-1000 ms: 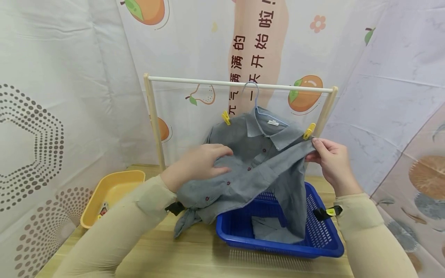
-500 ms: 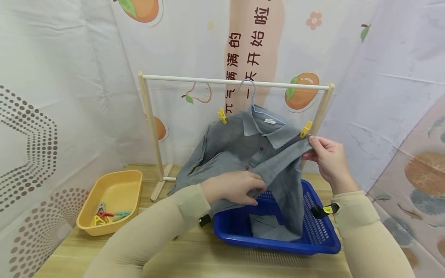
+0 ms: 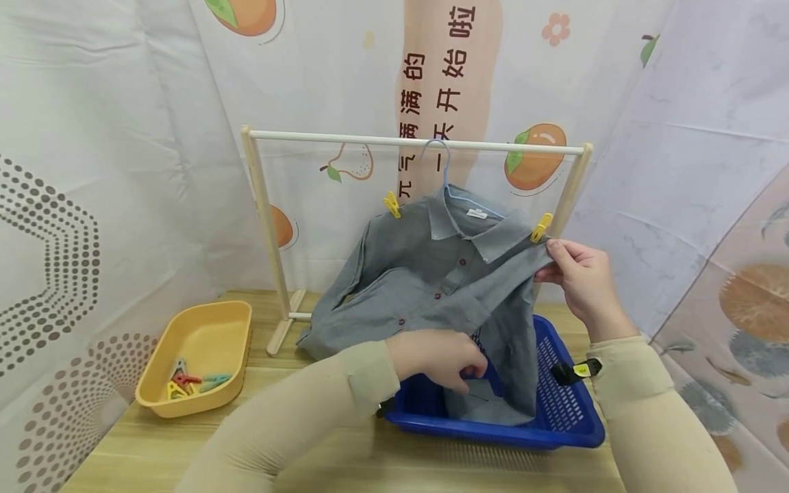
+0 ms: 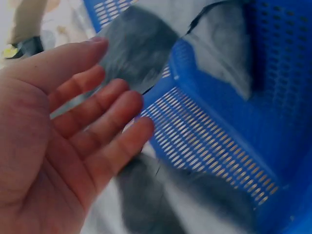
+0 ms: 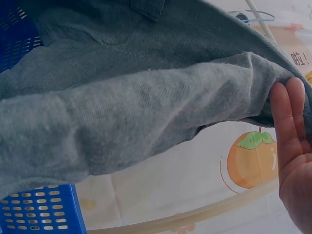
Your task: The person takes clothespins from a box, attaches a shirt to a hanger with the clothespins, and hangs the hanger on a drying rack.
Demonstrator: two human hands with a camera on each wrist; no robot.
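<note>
A grey button-up shirt [image 3: 401,253] hangs from a thin blue hanger [image 3: 446,168] on the rack's white bar. Yellow clothespins [image 3: 392,204] clip both of its shoulders. My right hand [image 3: 582,284] pinches the shirt at the shoulder, just below the right-hand clothespin [image 3: 541,227]; the right wrist view shows the sleeve [image 5: 146,117] stretching away from the fingers. Low over the blue basket [image 3: 567,390], my left hand [image 3: 440,359] has loosely bent fingers and holds nothing. In the left wrist view, its palm [image 4: 58,170] faces the camera, with grey cloth beyond the fingertips.
A yellow tray [image 3: 234,329] with several coloured clothespins [image 3: 191,383] stands on the wooden table [image 3: 345,459] at the left. The rack's wooden posts [image 3: 265,219] rise either side of the shirt. Grey cloth [image 3: 487,404] lies in the basket. Printed curtains [image 3: 320,68] enclose the back and sides.
My left hand has moved from in front of the shirt's chest down and right, to over the basket. My right hand keeps its pinch on the shirt's shoulder.
</note>
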